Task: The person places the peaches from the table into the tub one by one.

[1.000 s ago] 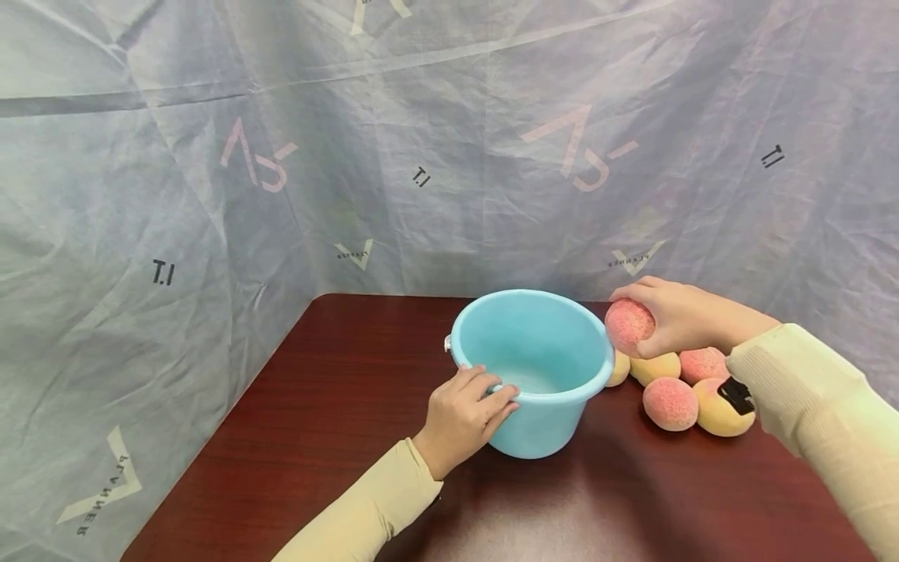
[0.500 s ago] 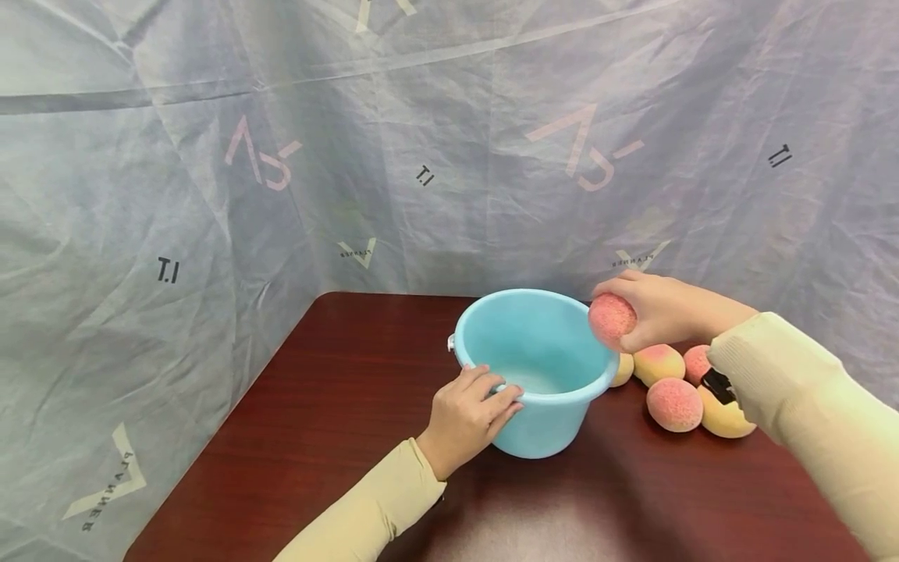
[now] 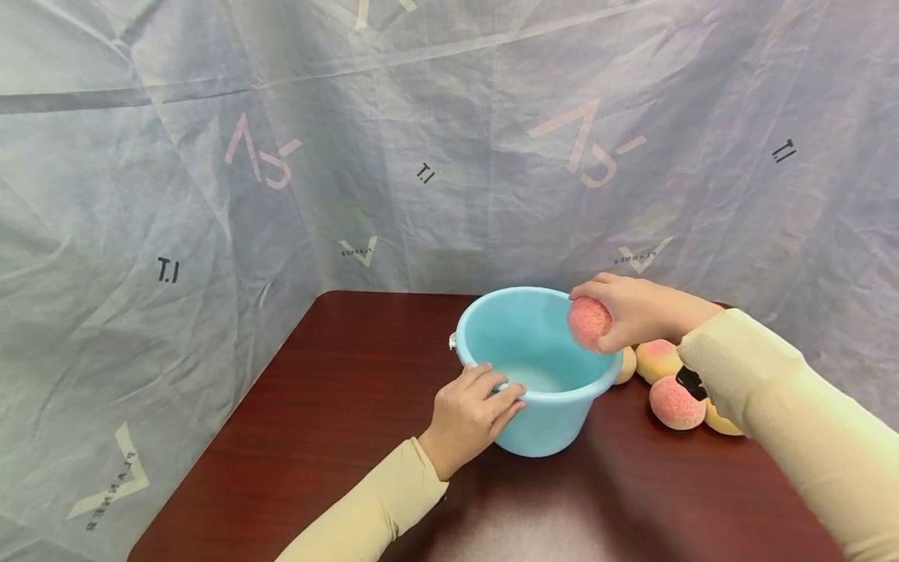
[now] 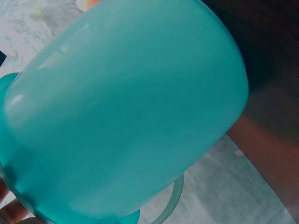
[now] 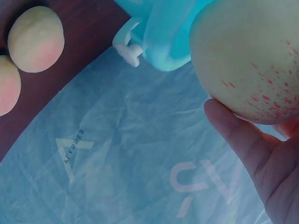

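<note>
Four peaches (image 3: 677, 403) bunch near the desk's (image 3: 337, 375) right edge, one tucked partly behind the blue bucket (image 3: 539, 428), another partly covered by the right sleeve (image 3: 787, 406)! Grey printed cloth (image 3: 421, 218) hangs beyond the far edge. Right hand (image 3: 642, 312) pinches a pink peach (image 3: 587, 323) between thumb and fingers, over the right side of the bucket's mouth. Left hand (image 3: 467, 414) grips the near rim, mostly cut off in the left wrist view. Inside, blue wall and some floor show; the near rim hides the rest.
</note>
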The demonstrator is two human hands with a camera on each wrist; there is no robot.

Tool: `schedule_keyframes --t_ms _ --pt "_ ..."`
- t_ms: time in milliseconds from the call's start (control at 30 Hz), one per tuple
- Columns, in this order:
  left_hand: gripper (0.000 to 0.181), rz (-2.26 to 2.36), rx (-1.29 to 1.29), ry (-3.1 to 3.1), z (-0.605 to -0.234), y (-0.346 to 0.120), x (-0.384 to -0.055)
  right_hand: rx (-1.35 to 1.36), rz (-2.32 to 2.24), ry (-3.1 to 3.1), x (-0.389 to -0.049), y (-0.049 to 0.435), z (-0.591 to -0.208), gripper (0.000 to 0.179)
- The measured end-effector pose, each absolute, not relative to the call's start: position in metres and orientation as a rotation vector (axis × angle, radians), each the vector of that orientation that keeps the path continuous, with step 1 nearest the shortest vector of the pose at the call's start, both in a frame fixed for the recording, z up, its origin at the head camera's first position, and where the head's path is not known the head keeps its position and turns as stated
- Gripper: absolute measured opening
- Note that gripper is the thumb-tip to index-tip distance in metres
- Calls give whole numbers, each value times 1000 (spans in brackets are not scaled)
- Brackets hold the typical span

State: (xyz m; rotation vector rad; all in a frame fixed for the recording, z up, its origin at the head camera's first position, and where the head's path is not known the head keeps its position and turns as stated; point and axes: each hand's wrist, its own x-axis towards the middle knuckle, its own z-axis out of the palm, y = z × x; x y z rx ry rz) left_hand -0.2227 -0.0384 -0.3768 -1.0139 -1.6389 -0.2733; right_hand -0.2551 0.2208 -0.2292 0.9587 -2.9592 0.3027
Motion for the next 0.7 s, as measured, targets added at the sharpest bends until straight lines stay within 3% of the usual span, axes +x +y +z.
schedule_keyframes --t_ms 700 --pt "28 -270 -1013 -1648 -376 -38 -221 1108 214 -3033 -267 195 -230 63"
